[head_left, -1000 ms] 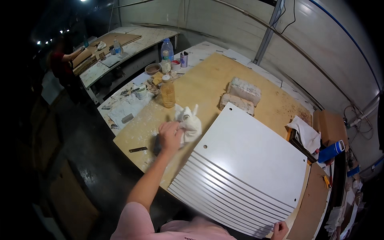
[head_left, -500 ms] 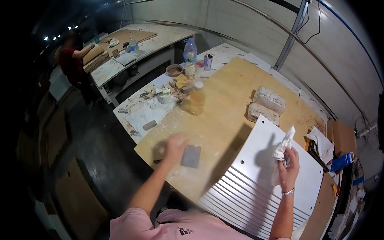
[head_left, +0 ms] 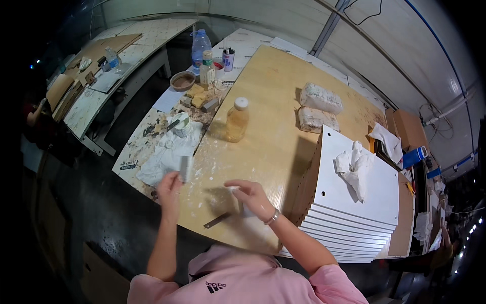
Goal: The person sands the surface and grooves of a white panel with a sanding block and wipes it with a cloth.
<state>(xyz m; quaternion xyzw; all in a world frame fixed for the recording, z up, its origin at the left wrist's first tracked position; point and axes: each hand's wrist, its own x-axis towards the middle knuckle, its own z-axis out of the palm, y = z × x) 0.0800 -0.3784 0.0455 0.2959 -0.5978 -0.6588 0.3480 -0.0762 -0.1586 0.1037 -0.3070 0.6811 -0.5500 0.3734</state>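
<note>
My left hand (head_left: 169, 192) is over the near left edge of the yellowish board, its fingers closed on a small grey block (head_left: 186, 168), blurred by motion. My right hand (head_left: 253, 198), palm down, hovers over the board with fingers stretched toward the left and holding nothing. Partly hidden under it is a grey flat square (head_left: 247, 210). Between my forearms a dark thin metal strip (head_left: 217, 220) lies on the board. A crumpled white cloth (head_left: 356, 169) rests on top of the stack of white panels (head_left: 324, 175) to my right.
Beyond my hands stands a capped bottle of amber liquid (head_left: 237, 120). A stained white cloth (head_left: 164, 157), a white tub (head_left: 181, 125), a bowl (head_left: 183, 81) and other bottles are at the left. Two wrapped blocks (head_left: 320, 106) sit farther back. Another person is at the far left.
My right hand has let go of the white cloth on the panels and come left over the board. My left hand has moved left and taken up the grey block. The view has shifted.
</note>
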